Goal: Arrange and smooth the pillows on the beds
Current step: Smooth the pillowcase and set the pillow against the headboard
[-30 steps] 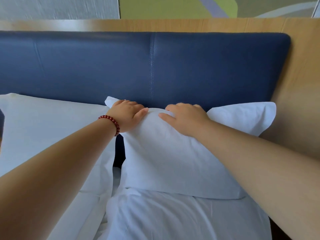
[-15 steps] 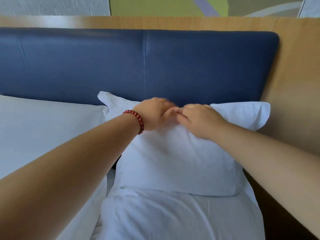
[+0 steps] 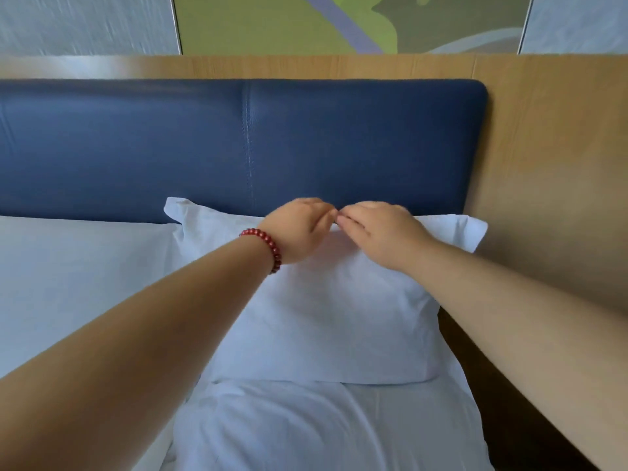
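Observation:
A white pillow [image 3: 326, 321] lies against the blue headboard [image 3: 238, 137] on the right side of the bed. Both hands sit at the middle of its top edge, fingertips almost touching. My left hand [image 3: 299, 229], with a red bead bracelet on the wrist, has its fingers curled over the pillow's top edge. My right hand [image 3: 377, 229] lies on the pillow top with its fingers stretched leftward, pressing the fabric. A second white pillow [image 3: 74, 266] lies to the left, touching the first one.
A wooden wall panel [image 3: 550, 198] runs behind and to the right of the headboard, close to the pillow's right corner. The white duvet [image 3: 306, 426] covers the bed below the pillows. A green picture [image 3: 339, 22] hangs above.
My hands have moved from apart on the pillow's top to meeting at its middle. The pillow now sits further back against the headboard and closer to the left pillow.

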